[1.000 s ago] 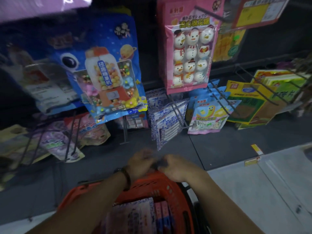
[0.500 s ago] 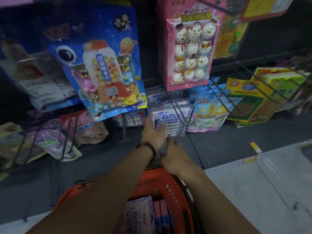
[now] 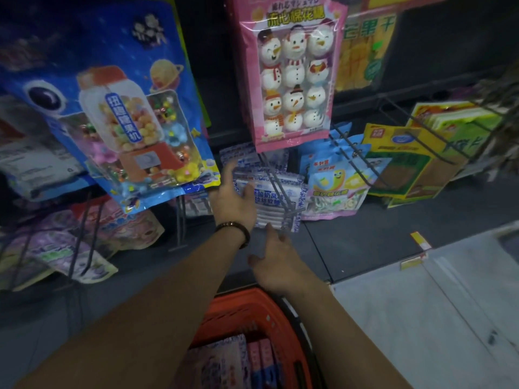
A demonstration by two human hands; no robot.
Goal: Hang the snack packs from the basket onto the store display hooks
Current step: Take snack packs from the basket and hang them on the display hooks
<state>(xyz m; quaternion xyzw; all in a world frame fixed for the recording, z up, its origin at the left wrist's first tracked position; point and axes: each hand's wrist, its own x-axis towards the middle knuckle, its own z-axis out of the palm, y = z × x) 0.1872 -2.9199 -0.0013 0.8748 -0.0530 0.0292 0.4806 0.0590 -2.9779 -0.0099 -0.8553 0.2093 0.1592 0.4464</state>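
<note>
Head view: lowest in frame, orange basket [image 3: 252,310] with packs [image 3: 222,360] inside. Above its rim, right hand [image 3: 278,265], fingers spread and holding nothing, just under a white-blue pack [image 3: 283,203]. Left hand [image 3: 233,200] at that pack's left edge, thumb on its front, fingers straight up the side; pinch or mere touch, cannot tell. Pack hanging on a wire hook [image 3: 276,185]. Behind and higher, pink snowman bag [image 3: 292,80] and blue bag [image 3: 126,108].

Both forearms are bare, sleeveless in view, with a dark beaded bracelet [image 3: 233,229] around the left wrist
</note>
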